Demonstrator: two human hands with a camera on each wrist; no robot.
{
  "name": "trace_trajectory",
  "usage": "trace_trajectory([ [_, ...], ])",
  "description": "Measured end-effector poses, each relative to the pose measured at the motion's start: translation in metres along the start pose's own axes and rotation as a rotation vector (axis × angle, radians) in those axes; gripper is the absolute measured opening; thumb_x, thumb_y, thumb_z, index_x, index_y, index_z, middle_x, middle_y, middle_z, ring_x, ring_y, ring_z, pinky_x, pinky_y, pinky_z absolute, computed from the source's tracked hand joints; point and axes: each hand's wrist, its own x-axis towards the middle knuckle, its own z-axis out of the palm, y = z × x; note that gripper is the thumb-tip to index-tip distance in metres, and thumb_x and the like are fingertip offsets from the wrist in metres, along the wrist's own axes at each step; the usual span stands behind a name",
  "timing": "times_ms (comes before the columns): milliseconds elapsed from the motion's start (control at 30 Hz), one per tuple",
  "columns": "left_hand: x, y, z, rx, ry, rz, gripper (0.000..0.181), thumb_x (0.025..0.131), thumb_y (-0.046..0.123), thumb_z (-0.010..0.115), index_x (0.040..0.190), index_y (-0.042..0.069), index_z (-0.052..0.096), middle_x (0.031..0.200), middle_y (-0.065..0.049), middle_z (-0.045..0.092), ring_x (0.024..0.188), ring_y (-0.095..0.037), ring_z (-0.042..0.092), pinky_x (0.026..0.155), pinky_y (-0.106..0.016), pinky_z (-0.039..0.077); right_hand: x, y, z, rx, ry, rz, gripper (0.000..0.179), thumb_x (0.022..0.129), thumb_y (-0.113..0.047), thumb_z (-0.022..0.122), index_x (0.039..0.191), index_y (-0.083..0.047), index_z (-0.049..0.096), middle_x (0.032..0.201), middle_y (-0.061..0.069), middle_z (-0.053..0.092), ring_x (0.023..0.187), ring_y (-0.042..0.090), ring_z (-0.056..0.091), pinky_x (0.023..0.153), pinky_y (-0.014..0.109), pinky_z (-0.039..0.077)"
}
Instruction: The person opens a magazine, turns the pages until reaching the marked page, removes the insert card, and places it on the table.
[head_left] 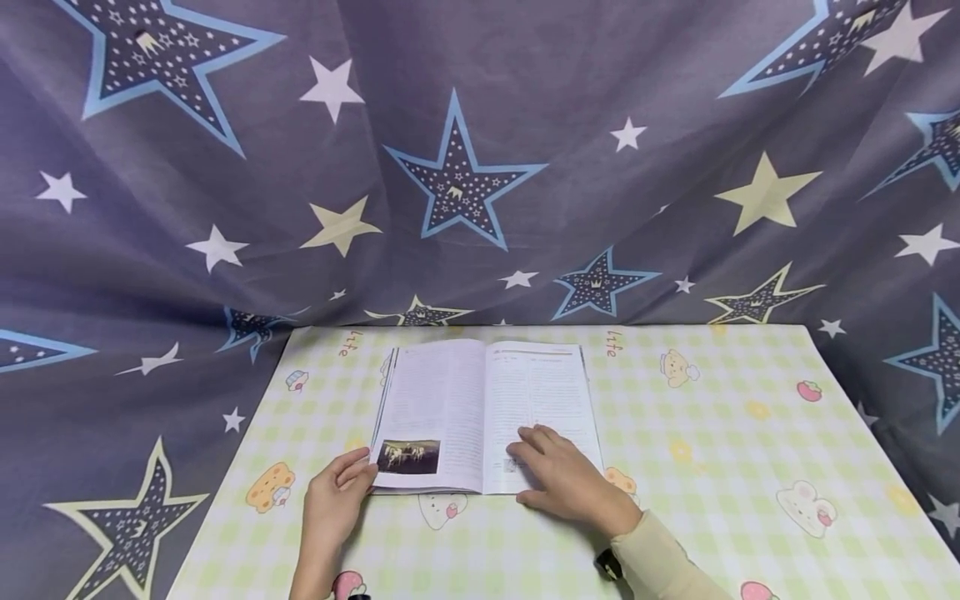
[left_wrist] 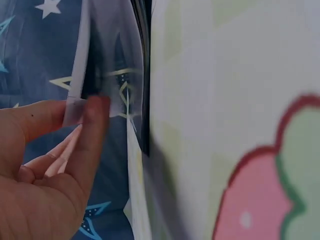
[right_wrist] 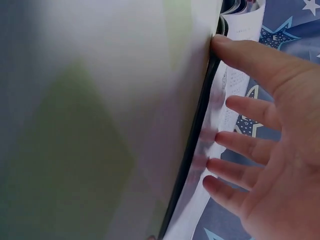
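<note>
An open magazine (head_left: 442, 400) lies on the table, with a dark painting-like picture (head_left: 408, 457) low on its left page. At the lower left corner is my left hand (head_left: 330, 504); in the left wrist view it pinches a page (left_wrist: 79, 65) between thumb and fingers, lifted away from the pages below. My right hand (head_left: 562, 475) rests on the lower part of the right page (head_left: 555, 387). Its fingers (right_wrist: 242, 145) are spread and fairly straight in the right wrist view, the thumb at the magazine's lower edge.
A green-and-white checked tablecloth (head_left: 720, 450) with cartoon prints covers the table. Behind and at both sides hangs a dark curtain (head_left: 570, 217) patterned with stars. A dark wrist strap (head_left: 608, 565) shows by the right sleeve (head_left: 660, 558).
</note>
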Motion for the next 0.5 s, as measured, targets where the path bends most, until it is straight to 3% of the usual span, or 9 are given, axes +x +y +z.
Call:
trace_trajectory([
  [167, 0.002, 0.002, 0.002, -0.041, 0.005, 0.013, 0.034, 0.094, 0.013, 0.071, 0.125, 0.000, 0.066, 0.118, -0.019, 0.069, 0.107, -0.023, 0.068, 0.079, -0.008, 0.051, 0.000, 0.002, -0.002, -0.009, -0.020, -0.015, 0.055, 0.086, -0.038, 0.078, 0.131, -0.011, 0.061, 0.140, 0.015, 0.053, 0.130, 0.037, 0.048, 0.106, 0.055, 0.042],
  [333, 0.003, 0.007, 0.004, -0.034, 0.014, 0.026, 0.033, 0.095, 0.011, 0.068, 0.125, -0.002, 0.066, 0.121, -0.022, 0.067, 0.113, -0.032, 0.065, 0.078, -0.005, 0.049, -0.004, 0.005, -0.008, -0.007, -0.011, -0.036, 0.039, 0.090, -0.033, 0.075, 0.122, -0.012, 0.067, 0.133, 0.010, 0.060, 0.125, 0.031, 0.053, 0.101, 0.056, 0.045],
  [500, 0.004, 0.011, 0.006, -0.046, 0.018, 0.050, 0.030, 0.094, 0.009, 0.068, 0.123, -0.003, 0.067, 0.119, -0.021, 0.068, 0.111, -0.031, 0.066, 0.078, -0.006, 0.049, -0.014, 0.012, -0.017, -0.043, 0.084, -0.010, 0.019, 0.090, -0.029, 0.075, 0.105, -0.018, 0.074, 0.110, -0.003, 0.071, 0.108, 0.023, 0.063, 0.106, 0.071, 0.029],
])
